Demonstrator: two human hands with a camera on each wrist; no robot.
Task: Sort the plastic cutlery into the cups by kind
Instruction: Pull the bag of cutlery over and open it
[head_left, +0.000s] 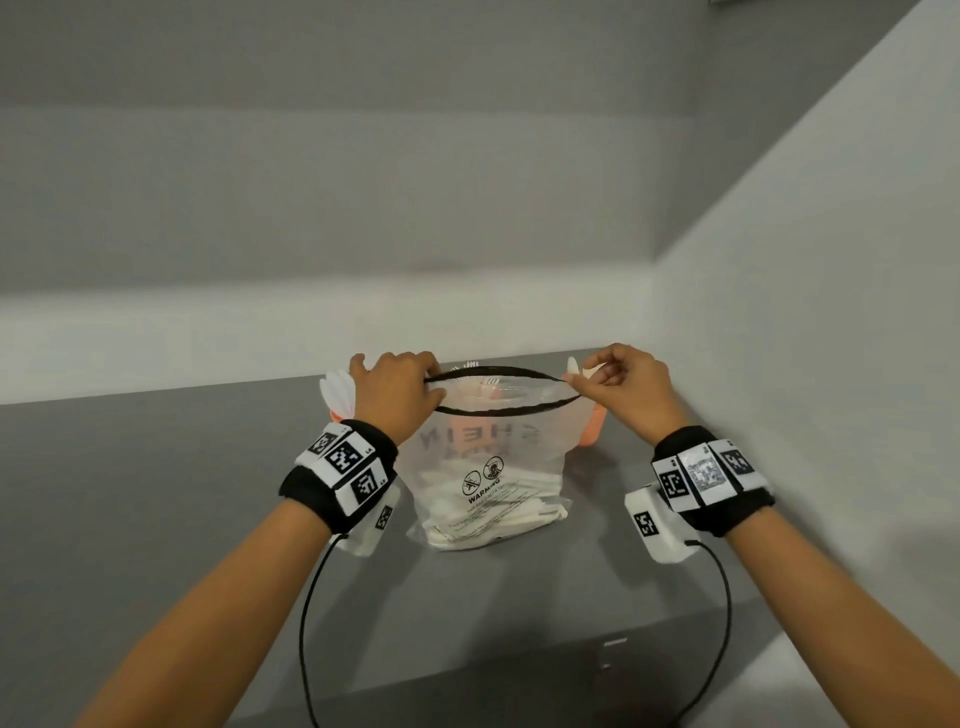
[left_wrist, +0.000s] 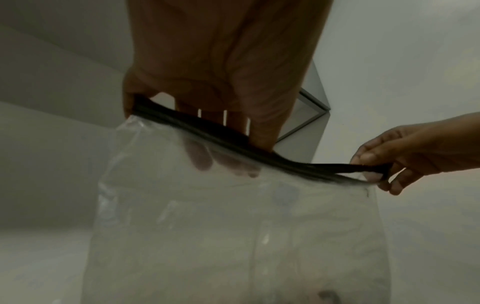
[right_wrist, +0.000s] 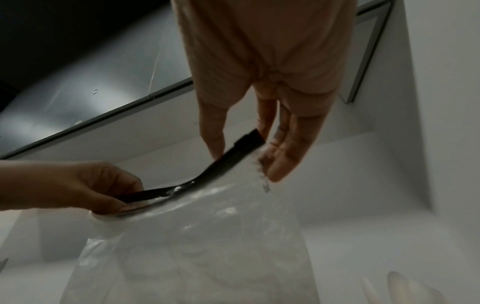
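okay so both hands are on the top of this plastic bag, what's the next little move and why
Probably free one hand, likely the right hand, and reach into the bag. Both hands already pinch its black zip rim apart, so the mouth gapes open, and the white cutlery lies at the bottom. The left hand could keep the rim steady.

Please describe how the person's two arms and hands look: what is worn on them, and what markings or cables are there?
Both forearms are bare, without sleeves. Each wrist carries a black band with white square tags printed in black codes. A white box hangs under each wrist, with a thin black cable. The left hand and right hand wear no gloves.
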